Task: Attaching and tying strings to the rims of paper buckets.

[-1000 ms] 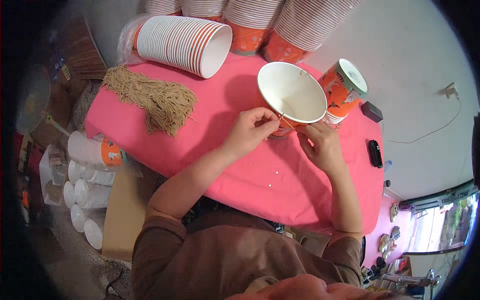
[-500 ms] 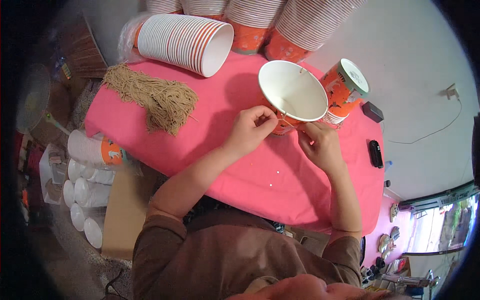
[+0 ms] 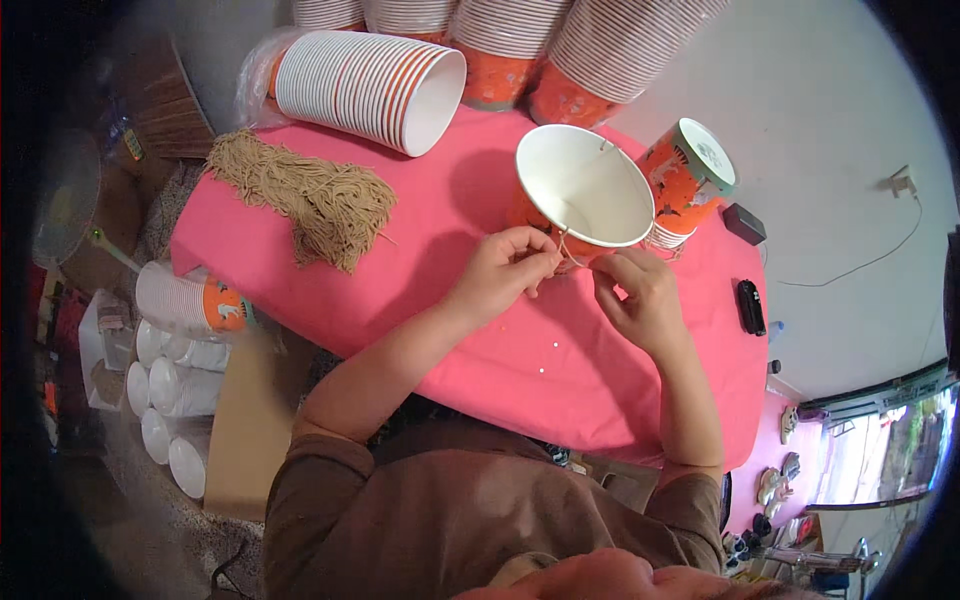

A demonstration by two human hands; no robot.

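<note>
A large paper bucket (image 3: 585, 185), white inside and orange outside, stands with its mouth tilted toward me. A thin tan cord (image 3: 563, 240) is fastened at its near rim. Just left of that spot, my left hand (image 3: 505, 270) pinches the cord between thumb and forefinger. On the other side, my right hand (image 3: 640, 290) is closed with its fingertips together on the cord, close under the rim. A second bit of cord shows at the bucket's far rim. The fingers partly cover the bucket's lower front.
A bundle of tan cords (image 3: 315, 200) lies left on the pink-covered table (image 3: 500, 370). Behind it, a stack of paper buckets (image 3: 350, 90) lies sideways; wrapped stacks (image 3: 495, 60) stand at the back. Upside-down orange buckets (image 3: 690, 175), a black box (image 3: 744, 224) and a black object (image 3: 751, 307) are right.
Both hands have drawn slightly down from the rim, and the cord between rim and fingers shows more. The bucket has barely shifted.
</note>
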